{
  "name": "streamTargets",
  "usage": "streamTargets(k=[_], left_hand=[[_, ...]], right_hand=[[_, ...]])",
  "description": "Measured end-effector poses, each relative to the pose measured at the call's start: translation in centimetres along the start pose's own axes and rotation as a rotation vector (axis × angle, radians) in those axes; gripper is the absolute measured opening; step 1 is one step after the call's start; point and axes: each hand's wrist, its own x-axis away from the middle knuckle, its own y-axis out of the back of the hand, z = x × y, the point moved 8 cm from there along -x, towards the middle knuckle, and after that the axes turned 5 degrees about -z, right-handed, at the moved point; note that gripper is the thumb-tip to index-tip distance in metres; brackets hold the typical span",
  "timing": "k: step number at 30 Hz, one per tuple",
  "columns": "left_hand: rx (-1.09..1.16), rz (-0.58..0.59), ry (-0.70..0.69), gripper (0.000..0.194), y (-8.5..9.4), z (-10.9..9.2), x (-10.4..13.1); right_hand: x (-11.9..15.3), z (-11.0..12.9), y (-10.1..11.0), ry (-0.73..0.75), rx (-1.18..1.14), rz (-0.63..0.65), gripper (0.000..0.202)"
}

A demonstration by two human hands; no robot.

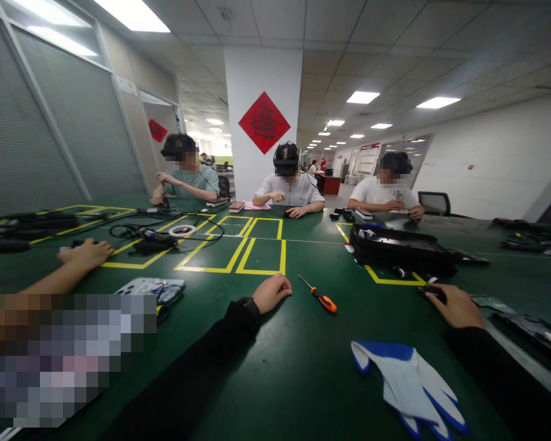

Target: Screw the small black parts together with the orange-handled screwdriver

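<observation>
Screwdriver (pixel 324 299) just beside left grip (pixel 270 294)

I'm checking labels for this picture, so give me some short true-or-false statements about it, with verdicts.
1. The orange-handled screwdriver lies on the green table. True.
2. The left hand is gripping the screwdriver. False: it is apart from it, with the screwdriver to its right.
3. The blue-and-white glove lies nearer the camera than the screwdriver. True.
4. The right hand rests on the glove. False: it is at a small dark object.
5. A red diamond sign hangs on the white pillar. True.
</observation>
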Motion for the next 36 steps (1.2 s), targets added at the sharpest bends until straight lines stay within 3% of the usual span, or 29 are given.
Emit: streamTargets(k=[4,10,14,16,20,22,25,31,33,36], left_hand=[[0.062,-0.032,-0.005,0.014,0.3,-0.5,0.0],[0.395,-0.040,0.086,0.015,-0.1,0.7,-0.2],[0.580,-0.056,0.105,0.019,0.1,0.3,-0.3],[0.622,-0.099,0.078,0.020,0.3,-1.1,-0.3],[0.574,-0.304,-0.019,0.020,1.1,-5.7,0.3],[0.554,-0.339,-0.066,0.020,0.8,-8.2,0.9],[0.557,-0.333,-0.101,0.021,0.3,-10.3,1.5],[0.573,-0.390,-0.080,0.024,0.9,-9.2,1.7],[0.575,-0.338,-0.098,0.025,0.5,-9.1,1.6],[0.585,-0.167,-0.148,0.027,-0.9,-9.9,1.6]], right_hand=[[-0.3,1.8,1.3,0.020,0.128,-0.082,0.041],[-0.4,4.0,3.6,0.030,0.189,-0.208,0.030],[-0.4,7.3,7.4,-0.006,0.101,-0.362,0.035],[-0.4,11.3,9.6,0.038,-0.042,-0.382,0.034],[1.1,24.7,11.1,0.405,-0.449,-0.033,0.024],[2.3,30.3,12.1,0.514,-0.528,0.016,0.021],[3.1,35.2,12.6,0.579,-0.605,0.005,0.016],[1.9,36.9,11.9,0.640,-0.755,-0.031,0.015],[2.3,37.0,11.7,0.755,-0.748,-0.023,0.016],[3.8,36.8,11.1,0.926,-0.684,-0.043,0.016]])
